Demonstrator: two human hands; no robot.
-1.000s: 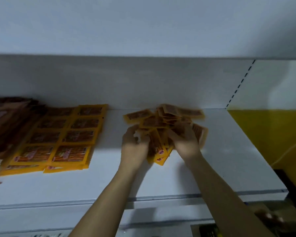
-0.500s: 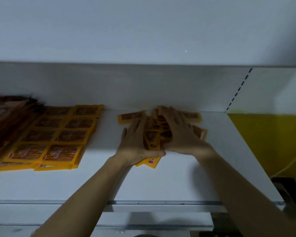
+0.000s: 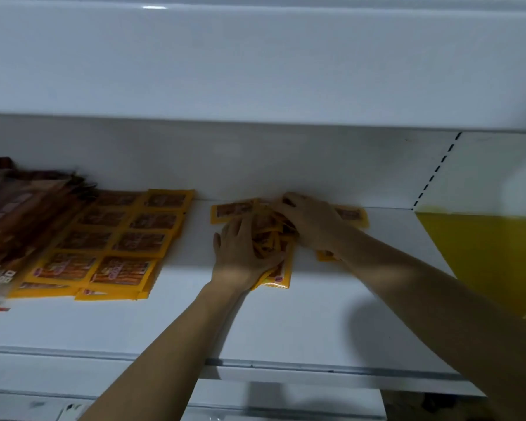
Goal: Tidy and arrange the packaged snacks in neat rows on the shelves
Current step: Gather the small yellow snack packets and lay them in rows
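Both hands, left hand [image 3: 243, 250] and right hand [image 3: 310, 223], press flat-fingered on loose yellow packets [image 3: 274, 238] right of the tidy yellow rows [image 3: 110, 238]; slippery packets could slide off the shelf [image 3: 286, 323].

Both hands are resting on a loose heap of small yellow foil snack packets [image 3: 271, 235] on the white metal shelf [image 3: 286, 323]: left hand [image 3: 243, 253] lying flat on its near side, right hand [image 3: 312, 223] covering the far side. Yellow packets in two neat rows [image 3: 116, 241] are lying well apart to the left, beside dark brown packets [image 3: 19, 214].
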